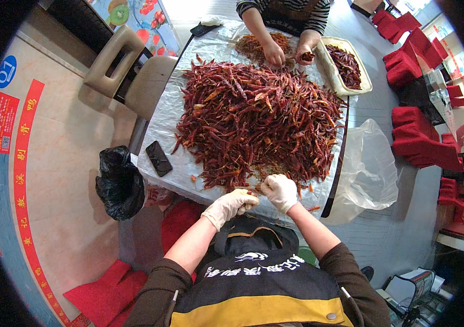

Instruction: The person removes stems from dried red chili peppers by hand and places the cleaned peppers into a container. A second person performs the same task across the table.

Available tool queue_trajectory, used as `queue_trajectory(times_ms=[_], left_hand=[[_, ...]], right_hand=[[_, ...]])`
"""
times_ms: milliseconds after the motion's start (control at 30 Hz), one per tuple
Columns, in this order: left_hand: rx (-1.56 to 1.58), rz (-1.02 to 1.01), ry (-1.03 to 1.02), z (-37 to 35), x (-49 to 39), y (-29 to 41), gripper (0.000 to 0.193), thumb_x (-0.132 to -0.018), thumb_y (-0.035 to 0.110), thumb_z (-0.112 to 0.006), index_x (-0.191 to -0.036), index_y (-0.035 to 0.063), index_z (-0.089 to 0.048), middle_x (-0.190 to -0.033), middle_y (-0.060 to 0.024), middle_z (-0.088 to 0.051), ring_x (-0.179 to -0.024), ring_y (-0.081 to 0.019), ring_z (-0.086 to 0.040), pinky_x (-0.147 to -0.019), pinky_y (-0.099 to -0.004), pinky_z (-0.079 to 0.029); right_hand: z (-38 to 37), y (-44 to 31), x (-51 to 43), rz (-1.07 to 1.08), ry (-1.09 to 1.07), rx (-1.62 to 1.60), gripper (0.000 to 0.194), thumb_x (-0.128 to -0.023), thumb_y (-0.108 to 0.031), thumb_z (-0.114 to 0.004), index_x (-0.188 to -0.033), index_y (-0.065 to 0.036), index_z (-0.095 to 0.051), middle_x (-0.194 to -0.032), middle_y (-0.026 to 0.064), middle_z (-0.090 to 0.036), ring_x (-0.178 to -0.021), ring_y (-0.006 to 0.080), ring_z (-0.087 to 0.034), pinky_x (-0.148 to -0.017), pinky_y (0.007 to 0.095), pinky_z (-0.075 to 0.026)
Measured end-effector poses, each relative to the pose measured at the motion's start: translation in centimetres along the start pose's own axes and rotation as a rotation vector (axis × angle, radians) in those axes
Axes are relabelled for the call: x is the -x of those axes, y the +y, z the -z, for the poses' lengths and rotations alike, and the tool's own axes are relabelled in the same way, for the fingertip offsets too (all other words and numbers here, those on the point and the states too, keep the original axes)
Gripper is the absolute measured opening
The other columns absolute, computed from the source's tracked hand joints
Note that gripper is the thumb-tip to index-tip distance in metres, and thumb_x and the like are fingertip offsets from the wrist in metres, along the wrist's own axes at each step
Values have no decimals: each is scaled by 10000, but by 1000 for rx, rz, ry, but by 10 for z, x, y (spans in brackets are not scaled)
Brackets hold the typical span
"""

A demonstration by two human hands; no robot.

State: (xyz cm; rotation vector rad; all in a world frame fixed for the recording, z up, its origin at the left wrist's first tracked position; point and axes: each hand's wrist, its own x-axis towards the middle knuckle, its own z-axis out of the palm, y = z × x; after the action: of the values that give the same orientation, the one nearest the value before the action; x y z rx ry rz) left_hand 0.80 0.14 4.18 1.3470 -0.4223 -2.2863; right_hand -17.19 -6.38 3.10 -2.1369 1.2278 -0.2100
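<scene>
A large heap of dried red chili peppers [256,118] lies before me on a table covered with clear plastic sheeting [156,126]. My left hand [228,206], in a pale thin glove, is closed around a dried chili, with a bit of red showing at the fingertips. Beside it my right hand [280,192], gloved too, is curled with its fingertips together just above the table's near edge. Whether anything sits between those fingertips is hidden. Chili scraps and stems lie around both hands.
Opposite, a person's hands [275,53] handle chilies by a pile of stems [248,45]. A cream plastic tub [365,83] holds more chilies. A phone [159,158] rests at the left. Clear plastic bag [367,171] hangs right; black bag [119,184] stands left, near a chair [113,61].
</scene>
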Motion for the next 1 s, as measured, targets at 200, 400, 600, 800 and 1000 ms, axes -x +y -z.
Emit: queue_trajectory(times_ms=[200,400,600,800,1000], left_hand=[[290,-166,10,15,1,-15,75,-762,133,-537,-746,65,-509,-649,-29,-520,-561,-114,-474,-502,-246,-349],[375,-143,32,20,-1,-8,75,-728,73,-538,-797,47,-552,-660,-31,-512,-532,-103,-456,-475,-238,-338],[377,-149,273,12,-15,-4,184,-856,71,-583,-1032,32,-624,-619,45,-528,-457,-37,-400,-403,-176,-287],[373,-242,232,0,-29,2,101,-848,91,-622,-933,48,-658,-628,37,-555,-435,-23,-390,-380,-158,-270],[246,-230,231,0,-25,2,118,-824,155,-665,-729,112,-609,-573,62,-499,-429,-34,-374,-387,-187,-250]], right_hand=[[-18,13,-47,-11,143,318,212,-718,-215,-646,-883,-98,-583,-891,105,-563,-861,290,-568,-666,401,-506],[-27,24,-62,-41,66,432,179,-702,-201,-641,-846,-102,-604,-900,110,-548,-868,295,-560,-688,398,-498],[-14,28,-34,-188,20,-279,187,-799,-195,-637,-879,-26,-639,-814,117,-619,-762,262,-587,-693,353,-467],[-23,19,-7,-478,-280,-1142,186,-820,-157,-683,-913,-1,-643,-783,12,-624,-682,86,-543,-612,230,-443],[-29,1,5,-432,46,-1172,175,-822,-143,-678,-918,2,-652,-793,18,-643,-703,85,-559,-628,236,-454]])
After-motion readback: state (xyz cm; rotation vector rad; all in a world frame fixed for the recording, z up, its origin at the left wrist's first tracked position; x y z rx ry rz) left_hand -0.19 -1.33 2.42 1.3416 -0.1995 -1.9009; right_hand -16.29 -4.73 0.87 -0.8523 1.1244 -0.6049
